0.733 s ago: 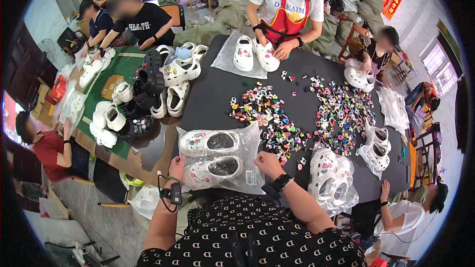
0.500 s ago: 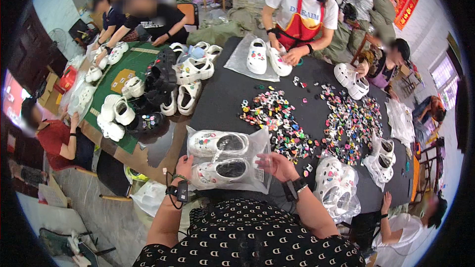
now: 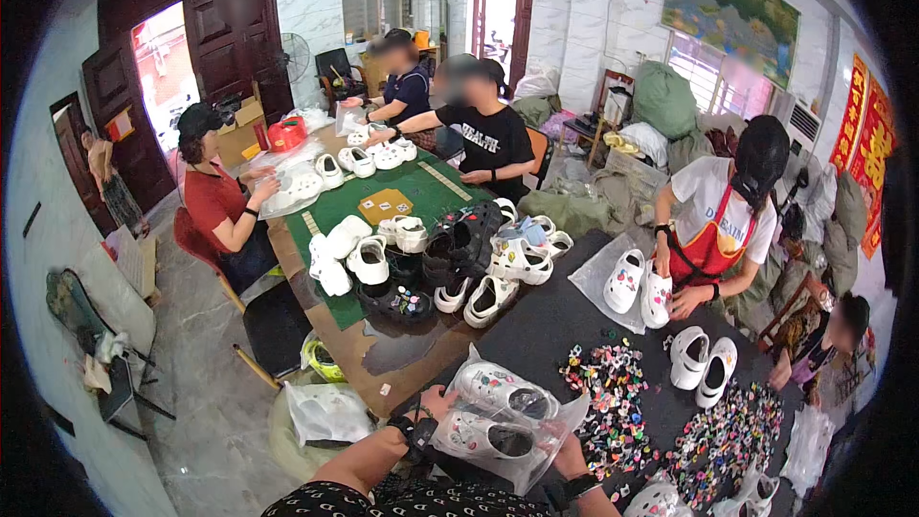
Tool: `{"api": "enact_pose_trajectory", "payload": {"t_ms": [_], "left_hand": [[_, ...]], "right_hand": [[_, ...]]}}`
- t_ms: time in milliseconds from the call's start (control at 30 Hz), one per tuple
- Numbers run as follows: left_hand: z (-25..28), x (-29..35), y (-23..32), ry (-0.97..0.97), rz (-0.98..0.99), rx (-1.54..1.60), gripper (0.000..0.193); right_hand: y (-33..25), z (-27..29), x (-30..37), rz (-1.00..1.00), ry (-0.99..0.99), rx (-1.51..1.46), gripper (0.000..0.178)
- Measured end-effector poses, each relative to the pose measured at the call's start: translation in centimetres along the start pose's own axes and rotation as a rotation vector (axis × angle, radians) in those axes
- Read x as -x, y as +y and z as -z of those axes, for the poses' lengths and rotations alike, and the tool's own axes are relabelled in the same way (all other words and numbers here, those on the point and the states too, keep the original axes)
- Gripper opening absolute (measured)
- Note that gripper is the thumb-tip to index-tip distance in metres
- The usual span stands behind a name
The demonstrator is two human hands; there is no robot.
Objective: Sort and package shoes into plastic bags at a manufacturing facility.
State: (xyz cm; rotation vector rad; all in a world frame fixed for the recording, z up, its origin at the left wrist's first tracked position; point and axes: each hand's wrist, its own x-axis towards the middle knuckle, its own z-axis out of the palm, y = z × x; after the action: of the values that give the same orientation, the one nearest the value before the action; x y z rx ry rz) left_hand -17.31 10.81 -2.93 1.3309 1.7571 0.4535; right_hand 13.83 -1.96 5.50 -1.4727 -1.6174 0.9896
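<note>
A clear plastic bag [image 3: 560,416] lies on the black table [image 3: 536,330] right in front of me, with a pair of white decorated clogs [image 3: 498,402] inside it. My left hand [image 3: 436,406], a black band on its wrist, grips the bag's left edge. My right hand [image 3: 567,452] holds the bag's lower right corner and is partly hidden behind the plastic. A dark watch sits on that wrist.
Piles of small colourful charms [image 3: 613,402] spread to the right of the bag, beside a bare pair of white clogs [image 3: 702,364]. A person in a red apron [image 3: 713,230] handles white clogs across the table. Other people sit around a green table [image 3: 383,196] loaded with white and black clogs.
The view has swung up and to the left, so the room and the green table now fill the picture. Both hands stay on the bag of clogs.
</note>
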Motion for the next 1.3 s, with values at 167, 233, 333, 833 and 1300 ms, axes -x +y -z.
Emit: {"api": "enact_pose_trajectory", "payload": {"t_ms": [167, 233, 333, 833, 1300], "left_hand": [[0.0, -0.6, 1.0, -0.028, -0.026, -0.090, 0.072], [0.0, -0.9, 0.2, -0.041, -0.007, -0.096, 0.072], [0.9, -0.6, 1.3, -0.117, 0.015, -0.094, 0.067], [-1.3, -2.7, -1.5, -0.136, -0.053, -0.080, 0.069], [2.3, -0.4, 0.9, 0.269, -0.054, 0.146, 0.047]], "right_hand": [[5.6, -2.3, -3.5, 0.005, -0.215, -0.129, 0.044], [3.0, -2.1, -4.0, 0.166, -0.275, 0.410, 0.048], [1.4, -1.9, -4.4, 0.362, -0.273, 1.026, 0.058], [0.4, -4.4, -7.7, 0.051, -0.375, 1.167, 0.052], [-1.3, 1.0, -3.4, 0.292, -0.276, 0.909, 0.017]]}}
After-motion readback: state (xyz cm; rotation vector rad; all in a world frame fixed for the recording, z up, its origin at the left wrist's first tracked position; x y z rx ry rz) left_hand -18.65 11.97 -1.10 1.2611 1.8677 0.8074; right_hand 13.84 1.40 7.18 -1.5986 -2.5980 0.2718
